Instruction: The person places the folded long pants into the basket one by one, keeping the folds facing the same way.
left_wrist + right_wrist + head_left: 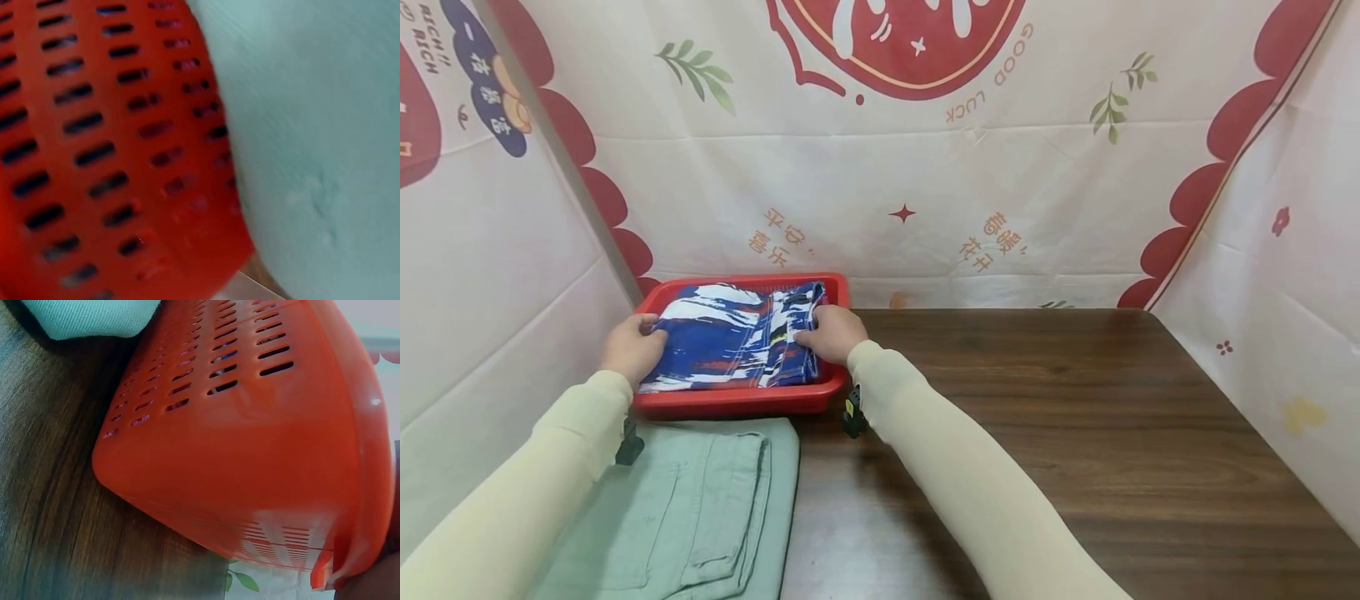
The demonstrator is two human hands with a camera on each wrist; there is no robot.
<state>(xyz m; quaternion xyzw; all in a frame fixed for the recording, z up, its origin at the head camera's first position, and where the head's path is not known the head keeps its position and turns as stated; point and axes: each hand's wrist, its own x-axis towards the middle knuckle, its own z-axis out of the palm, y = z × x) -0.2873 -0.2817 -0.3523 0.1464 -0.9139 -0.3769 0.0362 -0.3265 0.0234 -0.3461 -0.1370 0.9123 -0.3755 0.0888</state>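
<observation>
A folded garment (722,337) with blue, white and red brush-like patches lies in the red plastic basket (730,406) at the back left of the table. My left hand (634,348) pinches its left edge, thumb on top, right by the basket's rim. At the opposite edge, my right hand (837,333) pinches the cloth with the thumb over it; part of those fingers is hidden. In the right wrist view the slotted basket wall (237,444) fills the middle, and a bit of the hand (369,581) shows at the lower right corner.
Folded light green trousers (655,517) lie in front of the basket, close to its near wall. Brown wood tabletop (1037,433) extends to the right. Printed white cloth (865,167) hangs behind and along both sides, with the basket near the left one.
</observation>
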